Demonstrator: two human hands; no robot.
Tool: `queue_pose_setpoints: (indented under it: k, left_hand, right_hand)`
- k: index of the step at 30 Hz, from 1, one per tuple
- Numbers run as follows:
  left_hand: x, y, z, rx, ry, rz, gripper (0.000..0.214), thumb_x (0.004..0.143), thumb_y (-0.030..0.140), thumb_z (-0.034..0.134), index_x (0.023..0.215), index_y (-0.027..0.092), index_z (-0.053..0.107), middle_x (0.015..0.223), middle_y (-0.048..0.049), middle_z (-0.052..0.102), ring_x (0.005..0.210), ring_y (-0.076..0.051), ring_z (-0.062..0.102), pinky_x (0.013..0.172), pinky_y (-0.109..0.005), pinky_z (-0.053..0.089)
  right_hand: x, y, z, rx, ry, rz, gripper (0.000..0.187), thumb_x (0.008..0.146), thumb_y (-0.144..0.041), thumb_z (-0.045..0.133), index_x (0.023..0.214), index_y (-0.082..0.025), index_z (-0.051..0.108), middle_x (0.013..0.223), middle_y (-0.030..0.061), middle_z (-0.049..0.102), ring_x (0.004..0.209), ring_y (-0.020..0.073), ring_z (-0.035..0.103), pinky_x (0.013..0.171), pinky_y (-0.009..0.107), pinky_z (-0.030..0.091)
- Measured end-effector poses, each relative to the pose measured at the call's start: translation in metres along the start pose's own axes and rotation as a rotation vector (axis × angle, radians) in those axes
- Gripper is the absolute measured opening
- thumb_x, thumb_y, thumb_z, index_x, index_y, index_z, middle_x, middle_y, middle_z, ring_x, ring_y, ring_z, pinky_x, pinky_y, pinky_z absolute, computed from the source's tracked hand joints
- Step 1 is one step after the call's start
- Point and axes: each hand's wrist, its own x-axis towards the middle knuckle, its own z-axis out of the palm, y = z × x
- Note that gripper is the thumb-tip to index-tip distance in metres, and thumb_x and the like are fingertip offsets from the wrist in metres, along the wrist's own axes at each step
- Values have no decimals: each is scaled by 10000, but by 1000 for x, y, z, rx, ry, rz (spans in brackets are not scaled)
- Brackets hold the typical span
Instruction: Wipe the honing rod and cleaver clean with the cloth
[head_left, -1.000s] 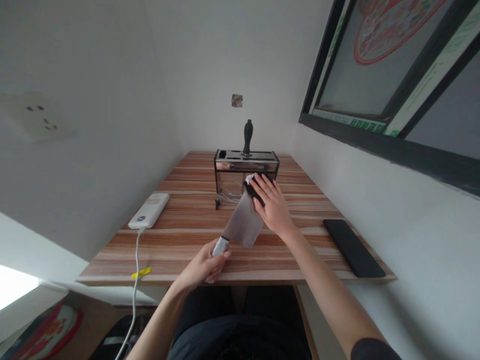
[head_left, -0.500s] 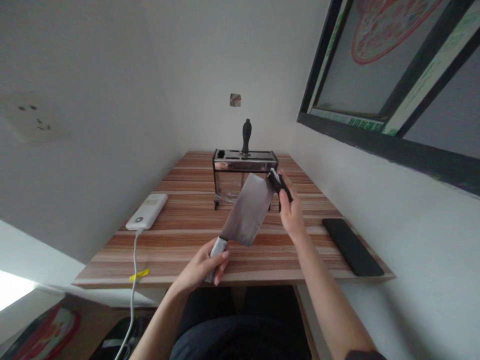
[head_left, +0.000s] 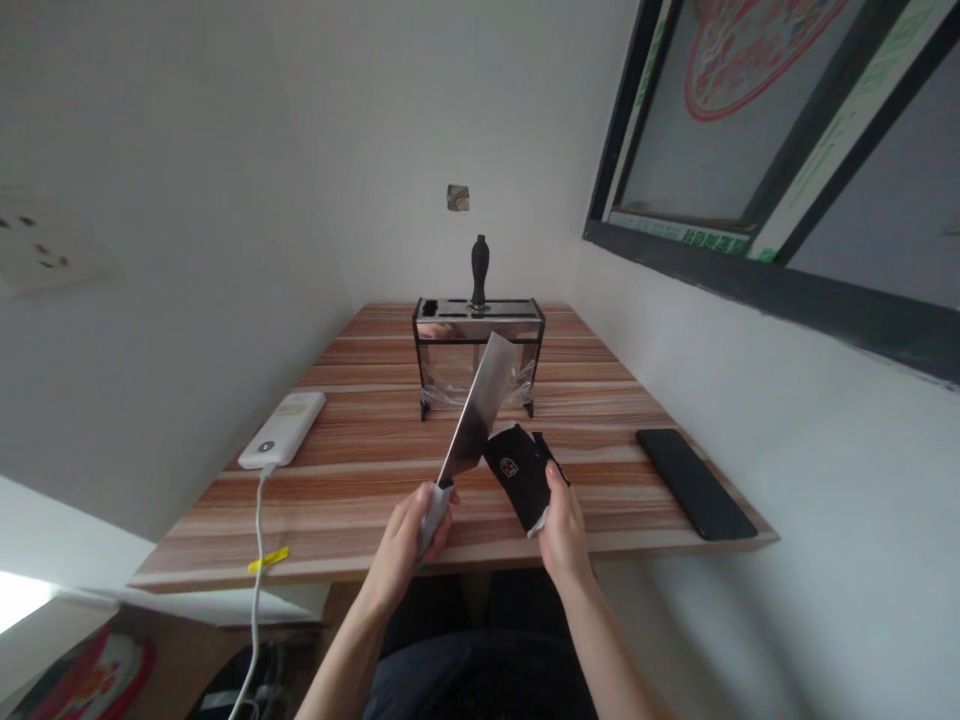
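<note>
My left hand (head_left: pixel 415 530) is closed round the pale handle of a cleaver (head_left: pixel 480 405), whose broad steel blade tilts up and away over the table. My right hand (head_left: pixel 562 515) grips a black piece of packaging (head_left: pixel 520 475) with torn white edges and a small emblem on it; its exact kind I cannot make out. The packaging's upper left edge is close beside the lower blade; whether they touch I cannot tell. Behind the blade stands a knife block (head_left: pixel 480 325) with clear sides, a metal slotted top and one black-handled tool (head_left: pixel 480 270) upright in it.
On the wood-striped table (head_left: pixel 360 400) a white power bank (head_left: pixel 283 430) with a white cable (head_left: pixel 259 540) lies at left, near a yellow strip (head_left: pixel 268 559). A black phone (head_left: pixel 696 484) rests at the right edge. Walls and a dark-framed window (head_left: pixel 697 150) close in the table.
My right hand has come down and nearer with the black packaging, away from the blade's upper edge, and its printed face now shows. The cleaver has turned, so its blade looks narrower.
</note>
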Motion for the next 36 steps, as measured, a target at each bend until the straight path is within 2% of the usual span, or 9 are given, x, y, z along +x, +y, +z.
queue_pose_setpoints:
  k: [3, 9, 12, 15, 21, 25, 28, 32, 36]
  left_hand:
    - [-5, 2, 11, 98, 14, -16, 389, 932, 501, 406, 921, 133, 529, 568, 62, 410, 425, -47, 315, 415, -173, 231]
    - [-10, -1, 34, 487, 95, 72, 359, 914, 484, 438, 758, 167, 504, 620, 32, 448, 546, -97, 417, 496, -190, 308]
    - [-11, -2, 42, 695, 53, 127, 246, 905, 401, 479, 847, 171, 547, 694, -1, 569, 635, -139, 519, 586, -214, 349]
    - [-13, 2, 47, 786, 6, 98, 212, 897, 378, 491, 926, 176, 550, 752, -26, 642, 687, -177, 588, 611, -226, 361]
    - [-16, 9, 46, 890, -120, 7, 282, 896, 423, 494, 897, 169, 616, 787, -55, 699, 727, -219, 629, 612, -241, 362]
    - [-16, 8, 42, 858, -140, 10, 340, 896, 454, 495, 768, 154, 591, 710, -46, 675, 655, -187, 612, 578, -232, 362]
    - [-15, 6, 39, 679, -193, -42, 315, 902, 449, 491, 835, 151, 568, 662, -30, 661, 613, -170, 631, 581, -225, 425]
    - [-12, 2, 36, 486, -279, -156, 346, 894, 491, 485, 960, 153, 526, 556, 38, 561, 400, -102, 513, 409, -177, 376]
    - [-4, 4, 32, 500, -253, -91, 350, 895, 474, 497, 1037, 154, 519, 496, 95, 423, 373, -65, 382, 387, -152, 302]
  right_hand:
    - [-11, -8, 11, 97, 99, 120, 305, 767, -399, 658, 1007, -215, 692, 1138, 31, 702, 1193, 181, 574, 926, 254, 507]
    - [-25, -31, 31, 366, -48, 321, 376, 751, -458, 650, 1031, -210, 691, 1024, 24, 744, 1005, 206, 677, 833, 312, 549]
    - [-29, -37, 33, 429, -46, 375, 365, 718, -469, 674, 964, -201, 707, 947, 17, 759, 891, 206, 703, 760, 297, 552]
    - [-31, -40, 32, 449, -30, 418, 383, 699, -481, 687, 948, -190, 710, 928, 20, 762, 843, 204, 703, 728, 286, 542]
    - [-32, -40, 30, 458, -74, 450, 355, 697, -476, 695, 923, -203, 713, 903, 10, 764, 887, 221, 693, 794, 309, 523]
    - [-31, -42, 31, 441, -71, 476, 353, 687, -476, 702, 905, -198, 709, 882, 23, 764, 940, 245, 684, 841, 343, 516]
    - [-30, -46, 31, 429, -92, 477, 368, 670, -485, 713, 892, -193, 704, 874, 31, 764, 966, 254, 678, 855, 354, 517]
    - [-27, -52, 30, 401, -148, 452, 415, 668, -513, 698, 918, -182, 704, 885, 44, 765, 991, 265, 675, 880, 375, 519]
    - [-20, -54, 26, 387, -46, 363, 374, 746, -472, 614, 1008, -216, 690, 985, 32, 754, 1045, 245, 660, 913, 396, 515]
